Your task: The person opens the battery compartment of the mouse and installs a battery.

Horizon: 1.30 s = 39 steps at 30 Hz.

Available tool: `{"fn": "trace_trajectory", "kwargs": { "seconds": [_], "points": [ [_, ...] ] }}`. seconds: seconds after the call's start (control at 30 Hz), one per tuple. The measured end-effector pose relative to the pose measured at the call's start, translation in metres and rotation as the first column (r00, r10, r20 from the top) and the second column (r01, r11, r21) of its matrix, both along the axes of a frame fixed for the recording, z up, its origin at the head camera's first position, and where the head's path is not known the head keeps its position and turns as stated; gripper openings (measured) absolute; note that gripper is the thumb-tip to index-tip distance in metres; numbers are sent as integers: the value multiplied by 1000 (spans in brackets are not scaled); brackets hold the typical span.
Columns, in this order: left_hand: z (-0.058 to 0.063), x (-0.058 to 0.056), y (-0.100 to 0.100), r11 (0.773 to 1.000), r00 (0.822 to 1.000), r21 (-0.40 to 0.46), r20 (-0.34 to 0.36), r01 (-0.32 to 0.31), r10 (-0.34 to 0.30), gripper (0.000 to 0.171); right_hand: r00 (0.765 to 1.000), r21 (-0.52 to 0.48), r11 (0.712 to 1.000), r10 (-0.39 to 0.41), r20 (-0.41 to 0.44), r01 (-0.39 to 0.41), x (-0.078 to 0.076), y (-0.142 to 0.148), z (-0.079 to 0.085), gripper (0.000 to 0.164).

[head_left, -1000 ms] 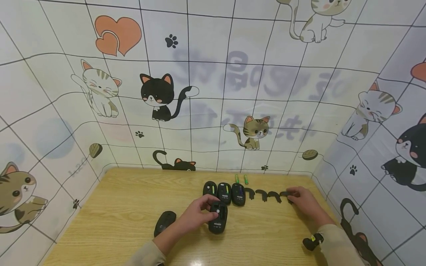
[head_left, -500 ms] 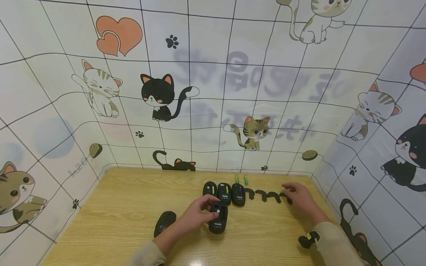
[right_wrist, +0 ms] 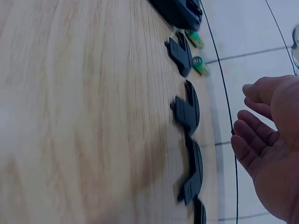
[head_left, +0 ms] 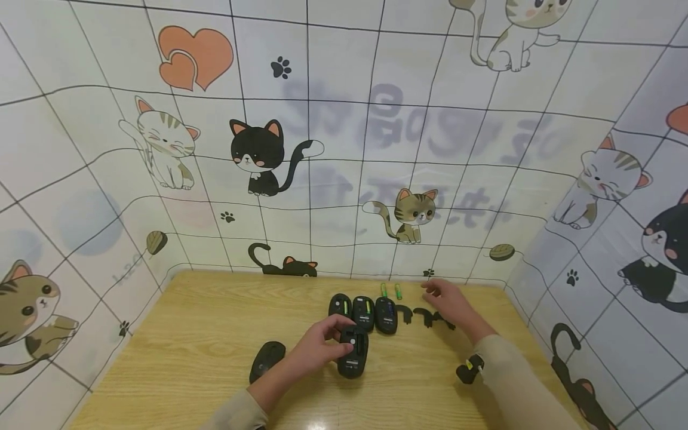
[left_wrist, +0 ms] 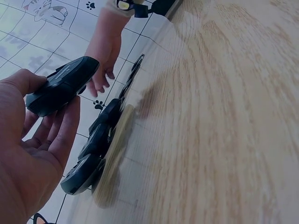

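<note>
My left hand holds a black computer mouse, underside up with its battery slot bare. In the left wrist view the thumb and fingers pinch that mouse by its edges, above the table. My right hand hovers with loosely bent fingers over a row of black battery covers, holding nothing. The right wrist view shows its fingers apart from the covers. Two green batteries lie just left of it. Three upturned mice stand side by side behind the held one.
Another black mouse lies right side up beside the left forearm. The wooden table ends at walls hung with cat-patterned sheeting. Some batteries are visible inside the upturned mice.
My right hand has left the rightmost battery cover and moved left towards the green batteries, its fingers now free. The left hand and its mouse have stayed put.
</note>
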State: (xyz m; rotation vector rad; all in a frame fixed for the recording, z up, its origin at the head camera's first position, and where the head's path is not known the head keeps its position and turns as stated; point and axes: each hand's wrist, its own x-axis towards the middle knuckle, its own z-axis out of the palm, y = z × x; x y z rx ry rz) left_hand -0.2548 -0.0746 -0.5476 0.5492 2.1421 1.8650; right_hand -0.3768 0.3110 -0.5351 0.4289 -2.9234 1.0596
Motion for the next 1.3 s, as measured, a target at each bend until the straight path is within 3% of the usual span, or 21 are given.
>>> {"fn": "trace_trajectory", "kwargs": {
  "seconds": [0.43,0.7,1.17,1.3],
  "points": [
    [0,0,-3,1000,1000,2,4,-3,3,35,993,43,994,103,57,-105,-29,-37,-10,49],
    [0,0,-2,1000,1000,8,1,-9,9,36,987,37,993,104,119,-109,-35,-48,-17,52],
    [3,2,-1,1000,1000,-2,17,-19,19,37,990,114,989,87,108,-99,-45,-59,-21,45],
    [3,2,0,1000,1000,-3,15,-20,20,37,988,92,989,100,120,-112,-48,-57,-18,42]
  ]
}}
